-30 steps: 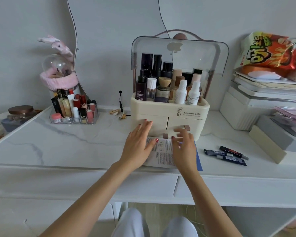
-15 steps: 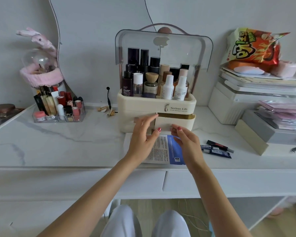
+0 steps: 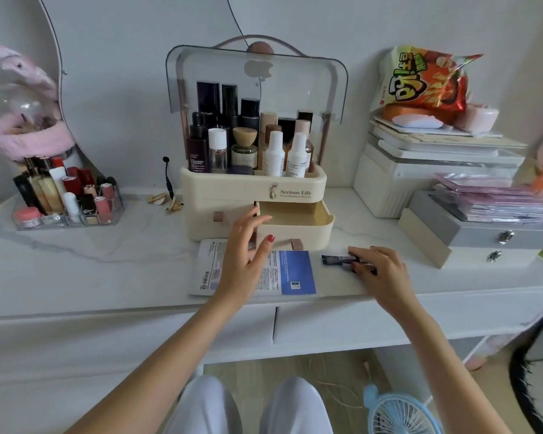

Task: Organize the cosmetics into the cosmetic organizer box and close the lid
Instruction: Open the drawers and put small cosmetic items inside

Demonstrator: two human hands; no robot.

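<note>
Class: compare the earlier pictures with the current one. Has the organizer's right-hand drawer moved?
Yes. The right drawer has slid out toward the person; its front now stands clear of the organizer box, whereas the left drawer stays flush.

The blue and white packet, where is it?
The packet lies flat on the table's front edge, before the open drawer, partly under the left hand.

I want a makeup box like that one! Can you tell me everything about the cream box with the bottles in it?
The cosmetic organizer box looks like cream plastic and reads "Serious Life". Its smoky clear lid is flipped up, under a pink handle. Bottles stand upright in the top tray. Two drawers sit below: the right drawer is pulled open, the left is closed. It stands on the white marble-look table. The left hand hovers before it.
</note>
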